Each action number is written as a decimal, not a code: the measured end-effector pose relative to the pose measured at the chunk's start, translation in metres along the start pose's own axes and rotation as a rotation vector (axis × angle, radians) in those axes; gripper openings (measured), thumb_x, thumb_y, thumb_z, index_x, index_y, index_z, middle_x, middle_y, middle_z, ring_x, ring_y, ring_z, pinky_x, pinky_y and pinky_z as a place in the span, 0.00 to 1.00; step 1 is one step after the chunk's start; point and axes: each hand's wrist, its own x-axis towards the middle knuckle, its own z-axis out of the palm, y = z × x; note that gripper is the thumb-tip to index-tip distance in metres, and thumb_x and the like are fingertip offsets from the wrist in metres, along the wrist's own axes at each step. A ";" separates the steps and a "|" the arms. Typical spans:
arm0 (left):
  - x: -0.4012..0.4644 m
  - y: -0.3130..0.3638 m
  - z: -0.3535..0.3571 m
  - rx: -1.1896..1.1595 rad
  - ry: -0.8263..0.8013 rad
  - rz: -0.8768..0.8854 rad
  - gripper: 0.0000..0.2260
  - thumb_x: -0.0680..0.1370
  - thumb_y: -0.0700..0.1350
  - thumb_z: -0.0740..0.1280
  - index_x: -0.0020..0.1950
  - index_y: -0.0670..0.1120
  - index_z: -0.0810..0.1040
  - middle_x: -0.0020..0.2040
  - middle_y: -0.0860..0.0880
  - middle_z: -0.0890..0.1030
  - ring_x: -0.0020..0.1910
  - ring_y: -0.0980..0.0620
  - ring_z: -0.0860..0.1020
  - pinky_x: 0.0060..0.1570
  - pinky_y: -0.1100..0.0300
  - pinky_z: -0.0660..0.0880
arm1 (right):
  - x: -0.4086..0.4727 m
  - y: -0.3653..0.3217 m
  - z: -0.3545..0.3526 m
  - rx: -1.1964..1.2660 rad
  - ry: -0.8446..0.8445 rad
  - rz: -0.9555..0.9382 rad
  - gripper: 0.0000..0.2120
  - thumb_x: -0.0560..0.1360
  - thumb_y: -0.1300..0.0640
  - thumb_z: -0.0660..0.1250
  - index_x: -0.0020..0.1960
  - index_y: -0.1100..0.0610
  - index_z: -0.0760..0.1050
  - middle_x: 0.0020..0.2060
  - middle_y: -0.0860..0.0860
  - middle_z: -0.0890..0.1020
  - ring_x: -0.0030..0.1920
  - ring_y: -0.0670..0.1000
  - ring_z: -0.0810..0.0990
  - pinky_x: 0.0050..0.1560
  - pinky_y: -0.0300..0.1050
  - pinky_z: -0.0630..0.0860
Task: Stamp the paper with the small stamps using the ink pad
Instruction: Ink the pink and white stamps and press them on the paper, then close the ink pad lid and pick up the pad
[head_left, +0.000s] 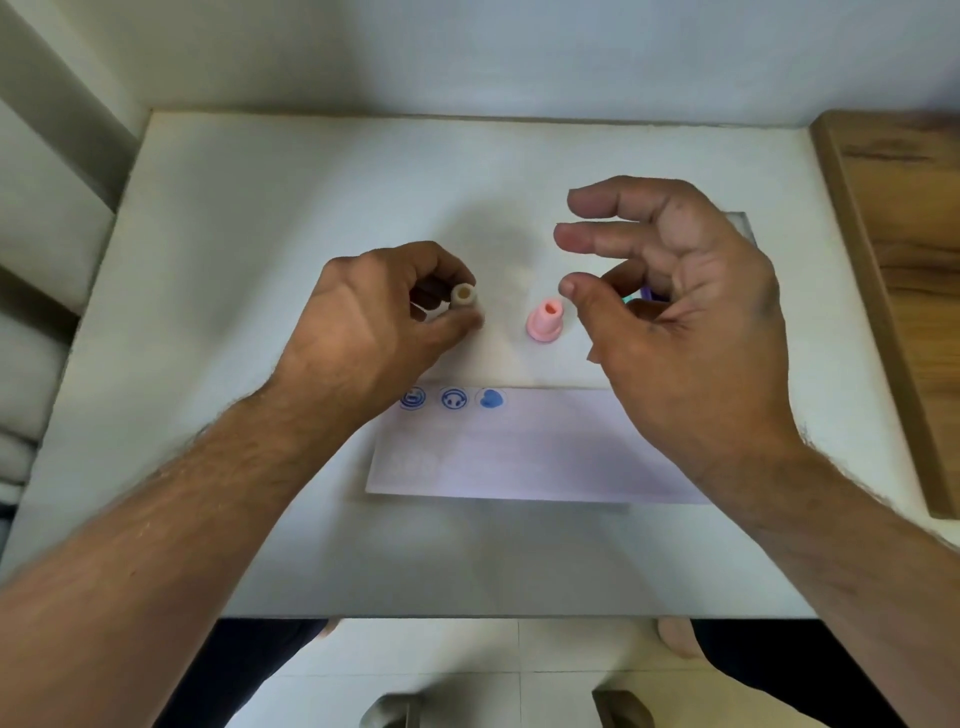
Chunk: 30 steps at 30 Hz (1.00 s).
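Observation:
A white sheet of paper (540, 447) lies on the white table (260, 260) and carries three blue prints (452, 399) along its top edge. My left hand (374, 322) pinches a small cream stamp (464, 296) just above the paper's upper left. A pink stamp (544, 321) stands upright on the table between my hands. My right hand (685, 312) hovers to the right of the pink stamp with fingers spread and nothing in it. It hides most of the ink pad (744, 223); a purple and teal bit (647, 295) shows under the palm.
A wooden board or furniture edge (898, 291) borders the table on the right. A pale wall runs behind the table. Below the near table edge are a tiled floor and my legs (753, 675).

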 end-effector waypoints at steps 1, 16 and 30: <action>0.000 0.000 0.001 0.004 0.000 -0.004 0.05 0.73 0.55 0.71 0.46 0.58 0.81 0.39 0.59 0.82 0.39 0.62 0.80 0.34 0.78 0.70 | 0.000 0.000 0.000 -0.002 0.002 0.000 0.18 0.73 0.64 0.70 0.58 0.48 0.76 0.50 0.44 0.84 0.36 0.45 0.81 0.35 0.44 0.81; -0.007 0.017 -0.002 -0.081 0.138 0.076 0.14 0.71 0.49 0.69 0.56 0.53 0.82 0.43 0.58 0.83 0.42 0.62 0.82 0.47 0.73 0.76 | 0.001 0.006 -0.008 -0.147 0.048 0.106 0.17 0.71 0.58 0.73 0.56 0.44 0.77 0.49 0.37 0.83 0.33 0.43 0.77 0.38 0.32 0.76; -0.046 0.095 0.006 -0.103 0.130 0.089 0.10 0.75 0.47 0.65 0.51 0.56 0.83 0.39 0.58 0.84 0.35 0.63 0.80 0.30 0.77 0.72 | -0.010 -0.017 -0.072 -0.327 0.072 0.143 0.17 0.71 0.55 0.74 0.59 0.47 0.78 0.54 0.41 0.82 0.37 0.37 0.74 0.37 0.20 0.67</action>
